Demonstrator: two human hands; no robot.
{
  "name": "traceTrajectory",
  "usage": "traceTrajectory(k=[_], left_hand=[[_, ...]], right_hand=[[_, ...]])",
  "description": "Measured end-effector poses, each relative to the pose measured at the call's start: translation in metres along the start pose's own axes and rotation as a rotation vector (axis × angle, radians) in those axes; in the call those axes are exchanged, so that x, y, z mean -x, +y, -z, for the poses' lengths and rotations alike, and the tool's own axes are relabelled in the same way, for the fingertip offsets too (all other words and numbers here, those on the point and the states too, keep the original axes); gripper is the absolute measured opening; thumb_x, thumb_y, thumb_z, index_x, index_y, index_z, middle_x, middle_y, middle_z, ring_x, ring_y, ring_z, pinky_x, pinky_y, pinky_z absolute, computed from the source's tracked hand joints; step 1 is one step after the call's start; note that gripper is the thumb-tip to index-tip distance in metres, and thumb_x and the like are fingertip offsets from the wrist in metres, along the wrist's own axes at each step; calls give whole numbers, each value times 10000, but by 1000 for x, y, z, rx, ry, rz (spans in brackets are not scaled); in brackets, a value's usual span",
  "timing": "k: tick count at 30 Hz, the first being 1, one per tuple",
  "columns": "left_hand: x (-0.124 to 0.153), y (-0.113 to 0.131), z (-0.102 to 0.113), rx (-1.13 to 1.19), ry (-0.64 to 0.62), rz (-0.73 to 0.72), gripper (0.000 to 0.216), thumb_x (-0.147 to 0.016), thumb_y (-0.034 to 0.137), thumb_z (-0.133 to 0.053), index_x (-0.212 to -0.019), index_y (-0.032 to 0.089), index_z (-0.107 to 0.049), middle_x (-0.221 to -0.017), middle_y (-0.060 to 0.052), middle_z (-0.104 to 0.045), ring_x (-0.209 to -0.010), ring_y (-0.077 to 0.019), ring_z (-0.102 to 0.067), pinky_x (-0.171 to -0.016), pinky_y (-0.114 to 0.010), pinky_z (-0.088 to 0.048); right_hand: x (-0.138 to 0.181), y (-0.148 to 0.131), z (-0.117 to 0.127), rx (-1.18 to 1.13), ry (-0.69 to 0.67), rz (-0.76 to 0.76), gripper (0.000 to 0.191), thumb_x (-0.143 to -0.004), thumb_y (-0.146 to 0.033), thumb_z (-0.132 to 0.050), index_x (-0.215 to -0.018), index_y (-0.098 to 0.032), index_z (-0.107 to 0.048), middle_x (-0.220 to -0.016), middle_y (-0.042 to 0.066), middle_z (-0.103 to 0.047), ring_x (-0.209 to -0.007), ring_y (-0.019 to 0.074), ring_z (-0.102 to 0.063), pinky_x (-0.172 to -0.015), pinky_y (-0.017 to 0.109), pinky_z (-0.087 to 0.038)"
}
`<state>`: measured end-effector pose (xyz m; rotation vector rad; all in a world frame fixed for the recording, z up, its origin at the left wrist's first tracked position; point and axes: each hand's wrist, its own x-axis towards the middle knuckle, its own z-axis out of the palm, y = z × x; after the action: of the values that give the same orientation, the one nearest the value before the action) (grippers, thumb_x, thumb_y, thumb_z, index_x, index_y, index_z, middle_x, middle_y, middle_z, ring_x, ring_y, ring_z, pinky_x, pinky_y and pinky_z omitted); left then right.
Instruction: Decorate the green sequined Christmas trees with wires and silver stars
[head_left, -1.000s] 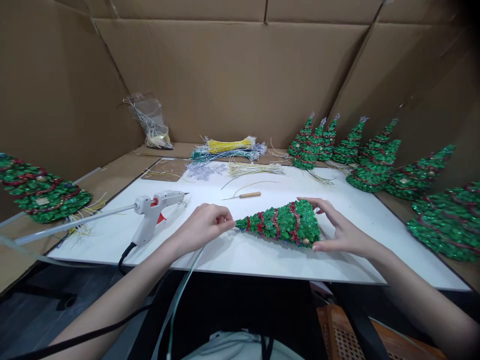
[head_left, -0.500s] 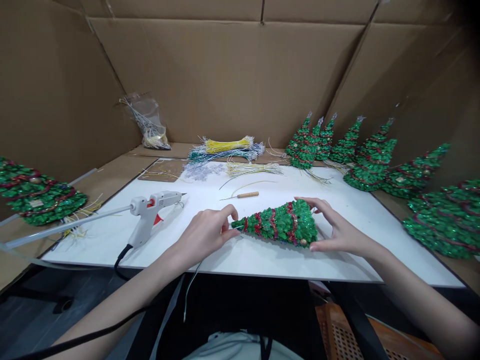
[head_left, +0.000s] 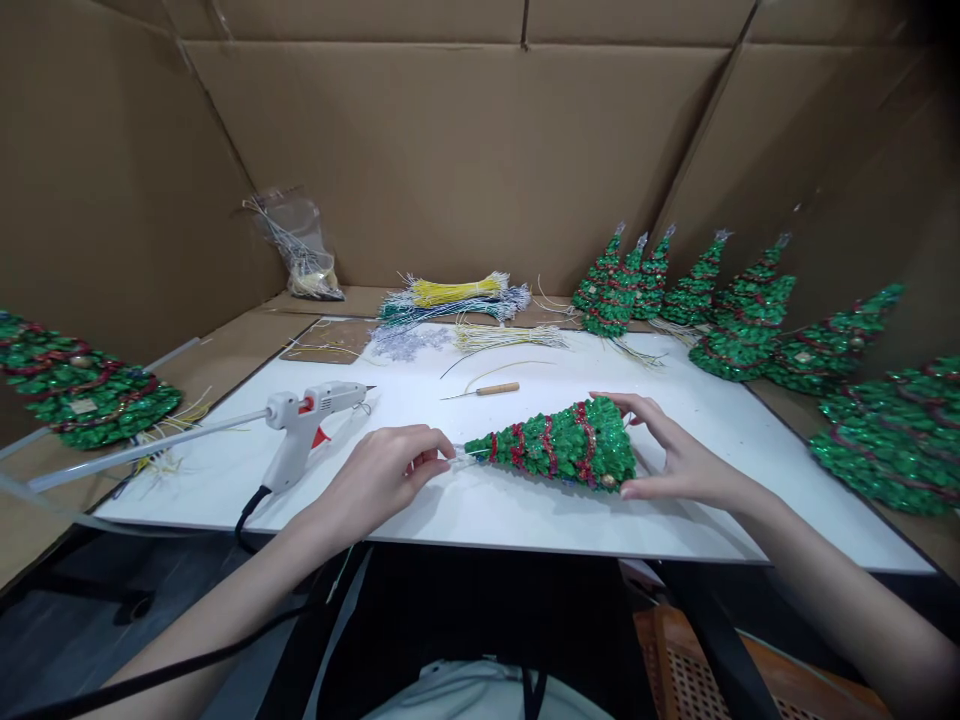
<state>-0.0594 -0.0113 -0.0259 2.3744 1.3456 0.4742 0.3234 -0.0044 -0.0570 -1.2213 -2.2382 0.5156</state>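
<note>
A small green Christmas tree (head_left: 555, 445) with red garland lies on its side on the white board, its tip to the left. My right hand (head_left: 664, 455) grips it by the wide base, thumb below and fingers above. Just off the tip, my left hand (head_left: 401, 465) is closed in a pinch on a thin pale wire (head_left: 466, 453) that comes out of the tip. A green wire (head_left: 341, 572) hangs below my left wrist. Beyond the tree lies an awl (head_left: 496, 389) with a wooden handle.
A white glue gun (head_left: 294, 440) with a long glue stick rests at left, its cord crossing the board's front edge. Bundled wires (head_left: 457, 292) and a plastic bag (head_left: 300, 250) stand at the back. Several finished trees (head_left: 742, 330) line the right side; another tree (head_left: 97, 395) lies at far left.
My left hand has moved left, away from the tree's tip, drawing the wire along. The green wire's hanging end has risen and shifted left. My right hand and the tree stay in place.
</note>
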Motion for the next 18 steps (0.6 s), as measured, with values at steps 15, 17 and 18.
traceTrajectory(k=[15, 17, 18], left_hand=[[-18, 12, -15, -46, 23, -83, 46, -909, 209, -623, -955, 213, -626, -827, 3, -700, -717, -157, -628, -668, -242, -410], [-11, 6, -12, -40, 13, -57, 58, -910, 234, -622, -966, 219, -629, -815, 9, -697, -712, -156, -628, -663, -242, -414], [-7, 3, -11, -43, 9, -38, 67, -911, 244, -620, -973, 223, -632, -810, 13, -695, -710, -155, -628, -661, -243, -414]], right_hand=[[1, 0, 1, 22, 4, 11, 937, -703, -603, -766, -1494, -382, -316, -1405, 100, -482, -1264, 376, -491, -1011, 500, -470], [1, 1, 1, 21, 7, 16, 940, -702, -603, -767, -1496, -371, -320, -1392, 104, -490, -1259, 377, -494, -1010, 498, -471], [1, 1, 0, 21, 10, 20, 938, -701, -605, -767, -1494, -368, -326, -1386, 105, -494, -1257, 377, -496, -1009, 497, -472]])
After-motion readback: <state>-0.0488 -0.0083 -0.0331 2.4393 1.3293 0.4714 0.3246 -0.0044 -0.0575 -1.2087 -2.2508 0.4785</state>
